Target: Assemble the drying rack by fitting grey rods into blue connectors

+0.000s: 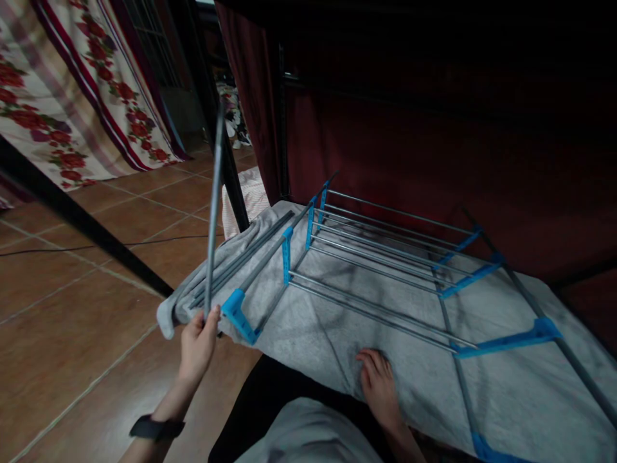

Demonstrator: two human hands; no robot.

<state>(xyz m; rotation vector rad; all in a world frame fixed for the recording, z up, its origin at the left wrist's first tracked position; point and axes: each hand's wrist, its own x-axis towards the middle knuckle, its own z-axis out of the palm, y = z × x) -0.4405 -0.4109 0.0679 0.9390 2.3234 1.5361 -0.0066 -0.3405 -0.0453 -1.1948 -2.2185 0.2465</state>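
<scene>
Left hand clasps an upright grey metal rod left of the blue-jointed steel rack frame. Right hand rests flat, released, before it. Spare rods lie unfitted.

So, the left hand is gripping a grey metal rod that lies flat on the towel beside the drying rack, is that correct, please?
Not quite. The head view shows the left hand gripping the grey metal rod, but the rod stands nearly upright, rising from the hand, rather than lying flat. It is beside the drying rack, which lies on the towel.
</scene>
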